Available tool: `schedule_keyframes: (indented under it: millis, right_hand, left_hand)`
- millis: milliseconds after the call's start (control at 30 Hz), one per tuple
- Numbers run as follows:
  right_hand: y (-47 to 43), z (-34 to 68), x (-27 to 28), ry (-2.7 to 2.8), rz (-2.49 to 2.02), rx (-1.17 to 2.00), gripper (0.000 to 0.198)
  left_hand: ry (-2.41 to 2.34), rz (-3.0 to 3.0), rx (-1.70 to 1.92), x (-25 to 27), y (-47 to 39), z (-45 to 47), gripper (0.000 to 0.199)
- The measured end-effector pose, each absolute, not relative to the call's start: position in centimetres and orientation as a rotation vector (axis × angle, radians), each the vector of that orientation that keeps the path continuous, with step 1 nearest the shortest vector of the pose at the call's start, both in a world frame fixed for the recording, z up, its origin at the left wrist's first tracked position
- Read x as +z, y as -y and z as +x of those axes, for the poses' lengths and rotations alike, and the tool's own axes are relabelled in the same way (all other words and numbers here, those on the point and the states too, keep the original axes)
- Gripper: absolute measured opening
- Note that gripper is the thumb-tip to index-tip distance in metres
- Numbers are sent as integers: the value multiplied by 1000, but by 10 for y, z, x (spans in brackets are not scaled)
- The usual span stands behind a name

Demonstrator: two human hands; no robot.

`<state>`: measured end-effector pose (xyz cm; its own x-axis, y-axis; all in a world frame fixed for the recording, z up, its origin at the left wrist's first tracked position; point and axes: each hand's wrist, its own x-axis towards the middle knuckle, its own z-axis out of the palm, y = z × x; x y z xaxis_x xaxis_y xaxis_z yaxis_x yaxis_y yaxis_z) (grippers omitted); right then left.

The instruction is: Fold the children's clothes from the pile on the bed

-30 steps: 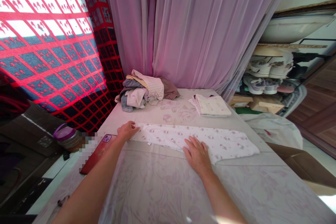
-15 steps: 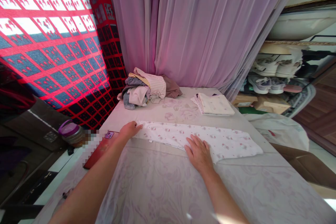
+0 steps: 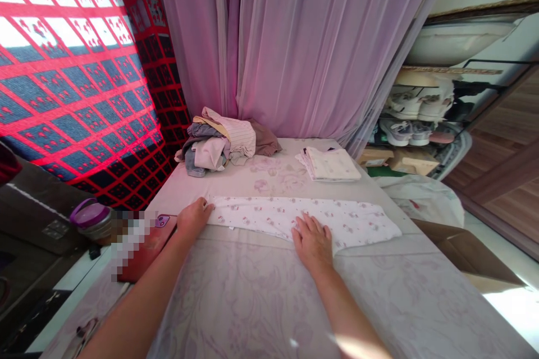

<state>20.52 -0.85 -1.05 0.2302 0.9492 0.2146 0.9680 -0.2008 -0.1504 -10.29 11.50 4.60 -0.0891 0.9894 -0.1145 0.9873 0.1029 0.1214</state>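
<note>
A pair of white pants with a small printed pattern lies folded lengthwise across the bed, its wide end on the right. At the narrow left end, my left hand pinches the edge between thumb and fingers. My right hand rests flat on the lower edge near the middle, fingers spread, pressing on the cloth. Beyond the pants sits a stack of folded light clothes. A loose heap of clothes in pink, grey and brown lies at the far left of the bed.
A red phone lies by my left forearm. A purple-lidded container stands beyond the bed's left side. Lilac curtains hang behind the bed. On the right are a shoe rack with sneakers and an open cardboard box.
The camera view has turned slightly, so the scene sits further left. My left hand keeps its pinch on the pants. My right hand lies slightly further right along the cloth.
</note>
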Motion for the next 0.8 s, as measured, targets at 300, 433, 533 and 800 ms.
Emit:
schedule_keyframes:
  millis: [300, 433, 533, 800]
  right_hand:
    - [-40, 189, 25, 2112, -2021, 308, 49]
    - [-60, 184, 25, 2303, -1907, 435, 53]
    - [-55, 202, 18, 2299, -1957, 423, 57]
    - [-19, 324, 6, 1912, -2496, 242, 59]
  left_hand:
    - [-1677, 2530, 174, 30, -122, -55, 41]
    - [-1717, 2505, 49, 11, -120, -45, 55]
    - [-1752, 2541, -19, 5, -119, -49, 60]
    - [-1792, 2589, -121, 5, -123, -49, 64]
